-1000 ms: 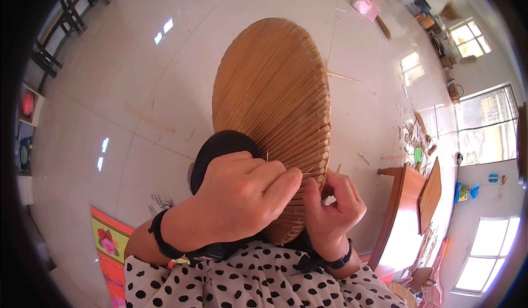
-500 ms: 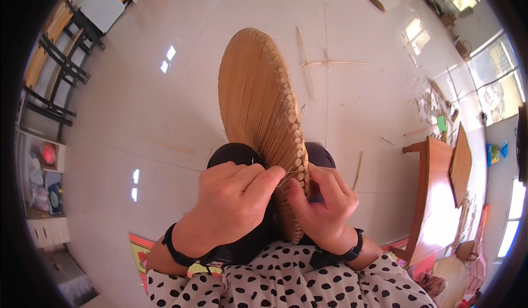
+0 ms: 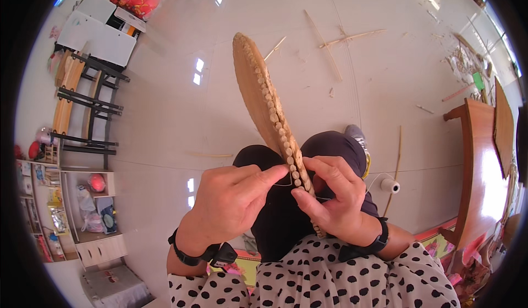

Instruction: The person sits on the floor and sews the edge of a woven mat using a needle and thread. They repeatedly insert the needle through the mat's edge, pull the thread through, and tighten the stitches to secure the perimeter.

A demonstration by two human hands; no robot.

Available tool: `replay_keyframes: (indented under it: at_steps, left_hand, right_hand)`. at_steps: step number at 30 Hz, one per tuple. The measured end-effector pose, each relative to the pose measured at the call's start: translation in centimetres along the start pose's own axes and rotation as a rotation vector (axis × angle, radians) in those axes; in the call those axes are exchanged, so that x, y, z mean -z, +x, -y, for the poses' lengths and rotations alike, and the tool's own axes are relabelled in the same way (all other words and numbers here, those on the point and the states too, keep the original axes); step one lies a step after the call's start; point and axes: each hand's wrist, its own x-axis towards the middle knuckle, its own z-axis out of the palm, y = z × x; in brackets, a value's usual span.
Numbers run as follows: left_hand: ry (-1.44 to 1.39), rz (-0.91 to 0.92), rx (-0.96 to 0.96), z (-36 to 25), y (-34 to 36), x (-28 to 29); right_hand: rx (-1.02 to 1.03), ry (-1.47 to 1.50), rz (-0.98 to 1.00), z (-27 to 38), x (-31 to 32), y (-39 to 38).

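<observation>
A round disc of straw-coloured stalks [image 3: 253,101] stands nearly edge-on between my knees, its rim a row of pale cut stalk ends. My left hand [image 3: 234,206] is closed on the left side of the rim, its index fingertip touching the stalk ends. A loop of thin white thread [image 3: 283,185] shows just below that fingertip; the pinch itself is partly hidden. My right hand [image 3: 338,195] grips the near part of the rim from the right, thumb on the edge and fingers behind. White thread also shows beside the right thumb.
A spool of white thread [image 3: 390,185] is on the floor by my right knee. Loose stalks [image 3: 352,37] lie ahead on the pale tiles. A wooden table [image 3: 477,159] stands at right, stacked black-legged furniture [image 3: 91,101] and a shelf unit [image 3: 96,214] at left.
The disc has turned from showing its broad face to nearly edge-on, its top leaning left. Both hands stay at its rim. The view has shifted, bringing the thread spool into sight.
</observation>
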Motion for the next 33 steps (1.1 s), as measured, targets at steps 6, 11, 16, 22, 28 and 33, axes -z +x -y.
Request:
replay_keyframes:
  at_steps: [6,11,16,22,28,33]
  left_hand:
    - [-0.015,0.027,0.034,-0.4,0.3,0.0]
    - [0.074,0.008,0.05,-1.0,0.7,0.4]
    - [0.06,-0.038,0.124,-1.3,1.0,-0.6]
    - [0.029,-0.044,0.205,-1.8,1.0,-0.9]
    - [0.025,-0.061,0.218,-1.7,0.5,-0.8]
    - [0.018,-0.03,0.246,-1.8,0.7,-0.3]
  right_hand:
    - [-0.056,0.058,-0.023,-0.1,-0.1,-0.4]
    - [-0.044,0.079,-0.086,0.0,-0.5,-0.7]
    - [-0.043,0.135,-0.138,-0.3,-0.5,-1.2]
    - [0.034,0.127,-0.176,-0.7,-0.6,-1.1]
    - [0.085,0.112,-0.192,-0.4,-1.0,-0.8]
    - [0.038,0.14,-0.173,-0.1,-0.9,-0.8]
